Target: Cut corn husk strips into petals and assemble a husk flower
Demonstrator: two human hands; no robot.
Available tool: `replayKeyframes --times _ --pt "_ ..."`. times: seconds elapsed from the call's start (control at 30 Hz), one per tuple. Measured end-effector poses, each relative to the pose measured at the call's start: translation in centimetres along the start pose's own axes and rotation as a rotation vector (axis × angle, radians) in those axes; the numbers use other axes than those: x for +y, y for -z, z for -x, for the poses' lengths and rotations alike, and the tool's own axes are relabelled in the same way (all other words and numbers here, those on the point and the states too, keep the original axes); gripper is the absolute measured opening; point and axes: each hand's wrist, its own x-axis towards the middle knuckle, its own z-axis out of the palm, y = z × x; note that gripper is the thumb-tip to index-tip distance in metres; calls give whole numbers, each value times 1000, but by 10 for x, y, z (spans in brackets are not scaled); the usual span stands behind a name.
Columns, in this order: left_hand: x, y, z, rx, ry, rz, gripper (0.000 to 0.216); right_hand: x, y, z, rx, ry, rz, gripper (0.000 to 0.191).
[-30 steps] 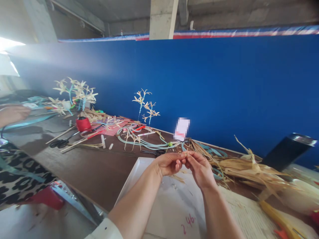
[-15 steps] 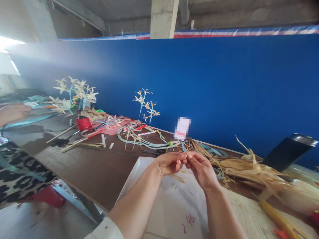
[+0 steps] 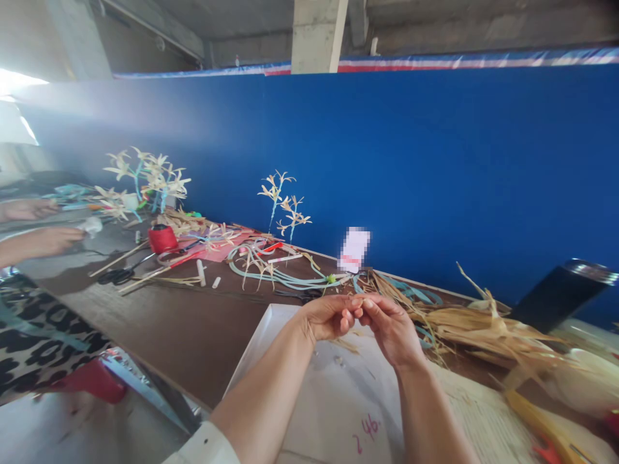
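Fingertips pressed together, my left hand and my right hand meet above a white box lid with pink handwriting on it. Both are pinched round something too small to make out. Thin straw-coloured scraps lie on the lid below them. Just right of my right hand is a heap of dry corn husks. Black-handled scissors rest behind my left hand, partly hidden, beside loops of pale blue cord.
Husk flowers on blue stems stand at the back left, two smaller ones nearer the middle. A red spool, more scissors and sticks lie left. A dark flask leans right. A co-worker's hands are at far left.
My own hands stay almost in place, still pinched together. At far left, the co-worker's hands have shifted; a second hand now shows, with something whitish at its fingers.
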Motion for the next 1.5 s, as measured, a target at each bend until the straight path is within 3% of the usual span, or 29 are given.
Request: replayKeyframes --times 0.3,0.5,0.8,1.07,1.5 --pt "-2 0 -2 16 -2 14 14 0 -1 1 80 77 112 11" --pt "-6 -1 -5 72 -143 -146 19 5 -1 -1 104 28 68 11" --pt "-10 -10 -8 458 -487 -655 53 14 6 -3 170 -41 -49 15" --pt "-13 -15 -7 426 -694 -878 49 14 1 -5 186 -106 -129 18" --pt "-16 -16 -7 486 -812 -950 28 10 1 -4 230 -113 -147 23"
